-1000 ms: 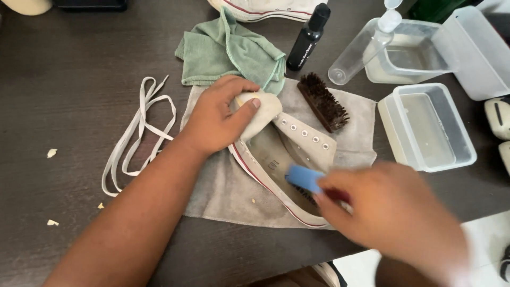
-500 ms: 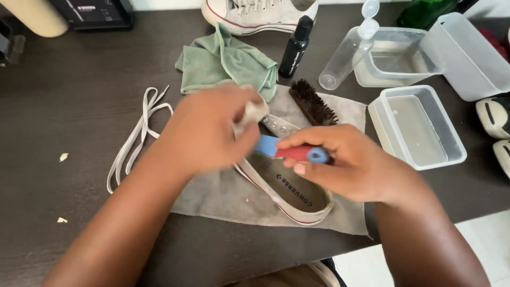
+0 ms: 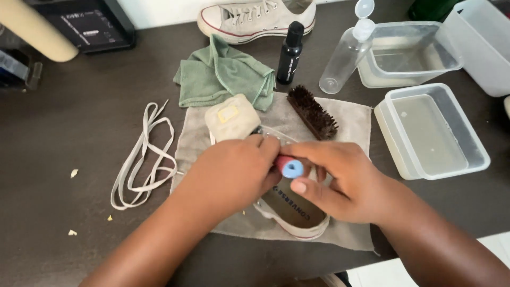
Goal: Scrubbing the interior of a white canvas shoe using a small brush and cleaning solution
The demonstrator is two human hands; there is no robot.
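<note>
Shoe [image 3: 289, 210] under both hands on grey cloth [image 3: 350, 119], laces [image 3: 141, 159] already out, lying left of left hand [image 3: 228, 178]. Left hand clamps shoe's side; right hand [image 3: 340, 183] pinches small red-blue brush [image 3: 289, 167]. Scrubbing looks mid-way; second shoe [image 3: 255, 18] beyond hands looks untouched.

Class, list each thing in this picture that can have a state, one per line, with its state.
Sneaker: unlaced, on the grey cloth.
Laces: loose on the table.
Black bottle: capped, upright.
Clear bottle: cap flipped open.
Near tub: lidless.
Left hand: on sneaker.
Right hand: holding small brush.
</note>
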